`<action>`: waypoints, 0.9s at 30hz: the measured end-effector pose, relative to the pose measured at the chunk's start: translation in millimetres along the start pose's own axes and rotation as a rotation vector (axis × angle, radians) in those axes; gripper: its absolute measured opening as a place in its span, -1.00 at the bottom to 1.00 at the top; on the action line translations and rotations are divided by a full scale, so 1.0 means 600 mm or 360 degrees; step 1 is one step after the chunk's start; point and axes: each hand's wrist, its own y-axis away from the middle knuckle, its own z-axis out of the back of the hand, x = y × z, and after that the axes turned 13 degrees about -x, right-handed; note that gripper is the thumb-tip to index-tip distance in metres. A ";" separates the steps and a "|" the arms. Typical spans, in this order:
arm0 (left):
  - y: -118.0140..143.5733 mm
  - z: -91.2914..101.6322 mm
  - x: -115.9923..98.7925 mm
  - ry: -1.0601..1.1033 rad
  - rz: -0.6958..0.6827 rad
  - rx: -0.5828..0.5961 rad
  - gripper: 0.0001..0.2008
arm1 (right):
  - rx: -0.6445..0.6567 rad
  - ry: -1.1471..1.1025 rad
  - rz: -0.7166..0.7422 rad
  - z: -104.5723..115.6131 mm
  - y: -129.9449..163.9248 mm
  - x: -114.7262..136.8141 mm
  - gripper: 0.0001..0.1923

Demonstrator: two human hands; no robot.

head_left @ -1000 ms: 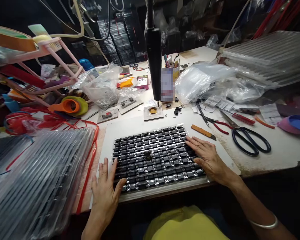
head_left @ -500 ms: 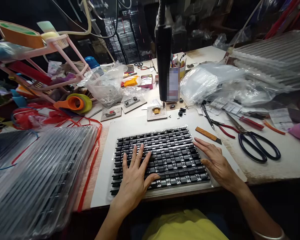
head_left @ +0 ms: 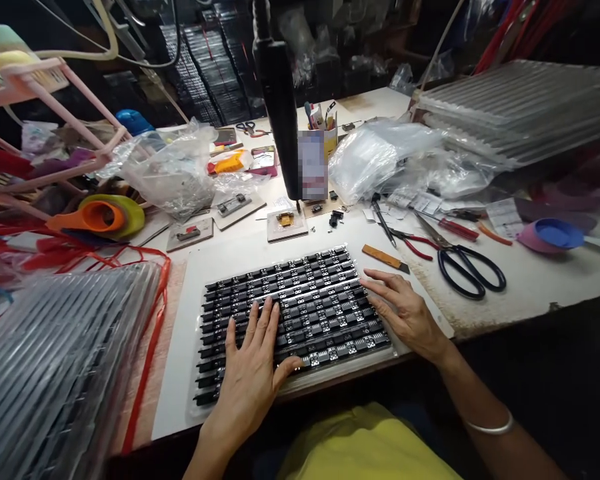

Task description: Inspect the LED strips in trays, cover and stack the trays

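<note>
Tray of black parts (head_left: 300, 300) looks fully loaded; both hands, left hand (head_left: 253, 373) and right hand (head_left: 405, 313), lie flat on it, fingers spread, gripping nothing.

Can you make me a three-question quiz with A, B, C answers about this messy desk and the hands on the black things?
1. Where do the big scissors lie?
A. right of the tray of black parts
B. on top of the tray
C. inside the pink rack

2. What colour are the scissors' handles?
A. yellow
B. black
C. white

3. How is the left hand?
A. closed in a fist
B. pinching a screw
C. flat, fingers spread on the parts

Answers: 1 A, they rest on the white table beyond the right hand. 2 B, both loops look black. 3 C, the palm lies open on the rows.
</note>
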 end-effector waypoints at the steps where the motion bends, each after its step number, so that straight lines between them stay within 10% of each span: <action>1: -0.001 0.000 0.000 -0.0004 -0.0003 0.0001 -0.23 | -0.0010 0.0003 0.0011 0.002 0.002 0.000 -0.70; 10: -0.005 0.023 -0.026 0.0022 -0.0047 0.0039 -0.22 | 0.0445 0.0425 0.0355 0.022 0.032 0.004 -0.31; 18: -0.034 0.031 -0.103 0.0243 -0.0339 0.0091 -0.16 | 0.0382 0.0528 0.0466 0.022 0.049 0.006 -0.24; 27: -0.024 0.011 -0.102 0.0164 -0.0470 -0.0101 -0.18 | 0.0464 0.0535 0.0514 0.027 0.041 0.013 -0.23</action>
